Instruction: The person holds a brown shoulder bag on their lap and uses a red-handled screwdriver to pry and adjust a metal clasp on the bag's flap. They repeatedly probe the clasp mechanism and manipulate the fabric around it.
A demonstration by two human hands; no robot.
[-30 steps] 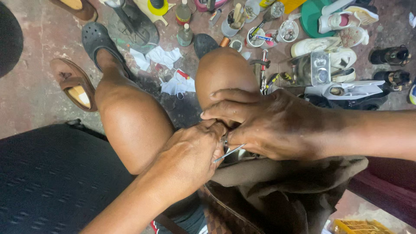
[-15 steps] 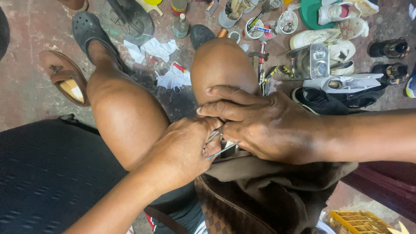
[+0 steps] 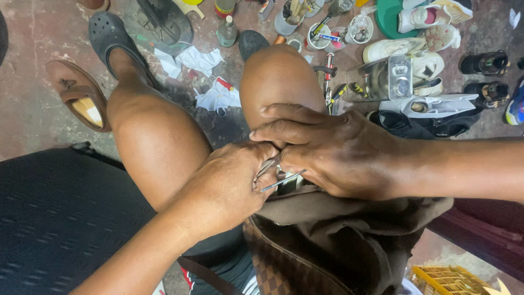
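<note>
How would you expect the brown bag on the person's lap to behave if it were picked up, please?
Probably floppy: the brown bag sags in soft folds over the lap under the right hand. It would likely droop, not hold its shape. Its thick-looking material suggests moderate weight. The left hand grips a thin metal tool at its edge.

This looks like a small shoe repair workshop on a worn concrete floor (image 3: 33,43). Many white sneakers (image 3: 404,46), black shoes (image 3: 483,63), small glue pots (image 3: 316,38) and pliers with red handles (image 3: 328,68) lie around.
</note>
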